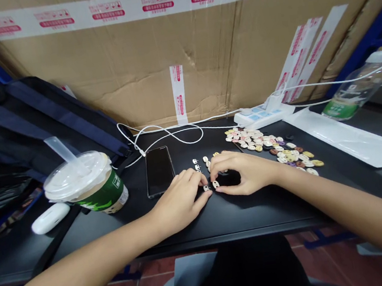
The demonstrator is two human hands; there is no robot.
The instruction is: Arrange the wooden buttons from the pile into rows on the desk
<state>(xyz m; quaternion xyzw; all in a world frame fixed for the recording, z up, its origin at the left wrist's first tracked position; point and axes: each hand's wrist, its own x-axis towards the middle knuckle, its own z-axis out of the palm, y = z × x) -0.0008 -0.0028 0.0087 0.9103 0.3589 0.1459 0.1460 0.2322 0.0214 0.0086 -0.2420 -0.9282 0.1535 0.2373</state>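
Both hands are at the middle of the black table. My left hand (184, 196) has its thumb and index finger closed on a small white piece (207, 188) with dark marks. Just right of it, my right hand (240, 174) pinches a small oval white piece (216, 184) between thumb and fingertips. The two pieces are close together, with a narrow gap. Beyond the fingers, small white pieces (195, 161) stand in a column, with oval pieces (205, 159) beside them, partly hidden by my right hand. A pile of colourful oval pieces (254, 139) lies to the right.
A phone (159, 171), a lidded cup (86, 186) with a straw, a white case (50, 218) and a backpack (41, 116) are on the left. A power strip (261, 115), white tray (354, 139) and bottle (350, 92) stand right. White cables run along the cardboard (132, 75).
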